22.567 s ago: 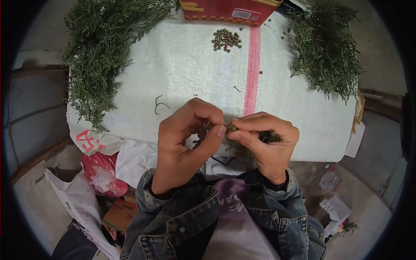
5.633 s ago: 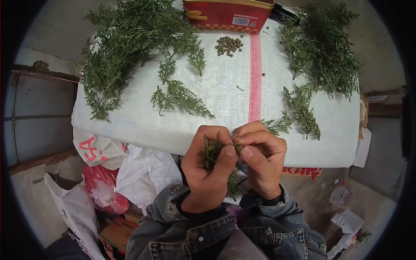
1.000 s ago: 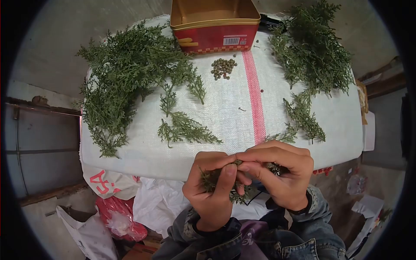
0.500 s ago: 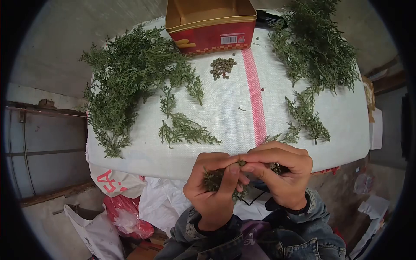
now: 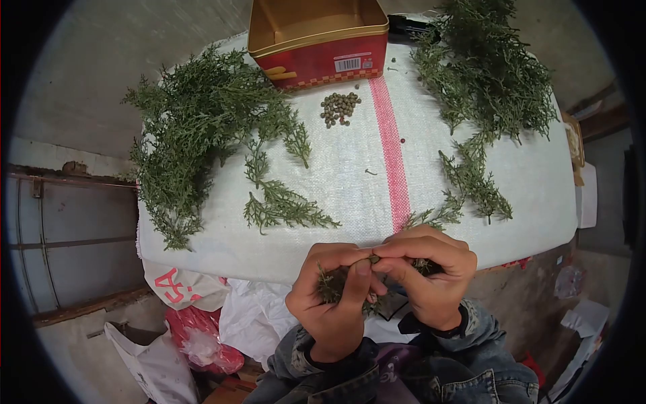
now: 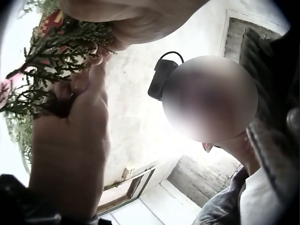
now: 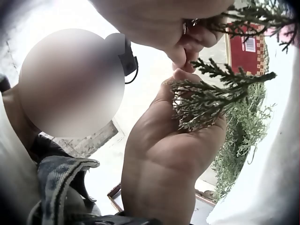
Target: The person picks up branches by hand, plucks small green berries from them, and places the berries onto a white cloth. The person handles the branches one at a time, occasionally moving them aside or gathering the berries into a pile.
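In the head view my left hand (image 5: pixel 336 293) and right hand (image 5: pixel 437 276) meet at the fingertips, over the near edge of the sack-covered surface (image 5: pixel 323 202). Thumbs and forefingers pinch a small greenish round piece (image 5: pixel 374 258) between them. A leafy cypress sprig (image 5: pixel 328 286) is tucked in my left palm, and another bit of dark greenery (image 5: pixel 422 266) shows inside the curl of my right hand. The left wrist view has a sprig (image 6: pixel 51 58) by the fingers; the right wrist view shows sprig foliage (image 7: pixel 206 103) across a palm.
A heap of cypress branches (image 5: pixel 195 121) lies left, another (image 5: pixel 491 74) right. Loose sprigs (image 5: pixel 289 205) lie nearer, with more (image 5: pixel 478 178) at right. A pile of small round berries (image 5: pixel 340 108) sits before an open red tin (image 5: pixel 323 64). Plastic bags (image 5: pixel 202 337) stand below left.
Compared with 22.6 seconds ago, loose sprigs lie on the surface and a curled stem at left is gone. Over the last second my hands stay together, fingertips shifting slightly; the view has drifted a little.
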{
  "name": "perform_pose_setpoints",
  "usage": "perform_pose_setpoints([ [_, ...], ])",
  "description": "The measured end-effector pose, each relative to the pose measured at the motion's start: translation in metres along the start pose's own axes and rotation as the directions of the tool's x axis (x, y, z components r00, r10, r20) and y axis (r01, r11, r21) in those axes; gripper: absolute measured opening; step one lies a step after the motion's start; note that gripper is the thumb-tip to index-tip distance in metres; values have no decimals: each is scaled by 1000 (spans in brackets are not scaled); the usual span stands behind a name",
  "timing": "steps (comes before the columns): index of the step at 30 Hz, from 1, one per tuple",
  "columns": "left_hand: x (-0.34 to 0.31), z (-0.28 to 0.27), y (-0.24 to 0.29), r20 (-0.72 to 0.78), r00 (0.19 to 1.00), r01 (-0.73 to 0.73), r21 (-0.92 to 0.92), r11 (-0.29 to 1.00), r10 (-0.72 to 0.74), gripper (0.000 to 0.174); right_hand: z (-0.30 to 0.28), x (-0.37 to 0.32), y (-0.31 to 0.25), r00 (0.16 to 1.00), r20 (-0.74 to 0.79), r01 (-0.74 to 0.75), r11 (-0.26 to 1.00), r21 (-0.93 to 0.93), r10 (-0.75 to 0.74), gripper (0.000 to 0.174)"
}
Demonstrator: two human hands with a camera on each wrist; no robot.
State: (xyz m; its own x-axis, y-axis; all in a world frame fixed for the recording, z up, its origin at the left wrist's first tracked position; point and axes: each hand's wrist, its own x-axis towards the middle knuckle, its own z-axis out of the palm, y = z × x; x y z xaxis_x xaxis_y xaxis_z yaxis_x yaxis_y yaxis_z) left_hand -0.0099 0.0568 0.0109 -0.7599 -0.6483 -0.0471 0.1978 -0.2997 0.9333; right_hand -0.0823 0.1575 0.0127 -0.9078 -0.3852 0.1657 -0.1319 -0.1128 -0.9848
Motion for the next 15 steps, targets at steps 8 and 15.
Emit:
perform_pose_setpoints([
  [8, 4, -6, 6, 39, 996, 71, 103, 992, -75, 15, 1, -2, 6, 1000, -3, -1, 1000, 1, 1, 15],
  [15, 7, -11, 16, 45, 986, 153, 151, 977, -161, 20, -3, -1, 0, 998, 41, -40, 999, -11, 41, 15],
])
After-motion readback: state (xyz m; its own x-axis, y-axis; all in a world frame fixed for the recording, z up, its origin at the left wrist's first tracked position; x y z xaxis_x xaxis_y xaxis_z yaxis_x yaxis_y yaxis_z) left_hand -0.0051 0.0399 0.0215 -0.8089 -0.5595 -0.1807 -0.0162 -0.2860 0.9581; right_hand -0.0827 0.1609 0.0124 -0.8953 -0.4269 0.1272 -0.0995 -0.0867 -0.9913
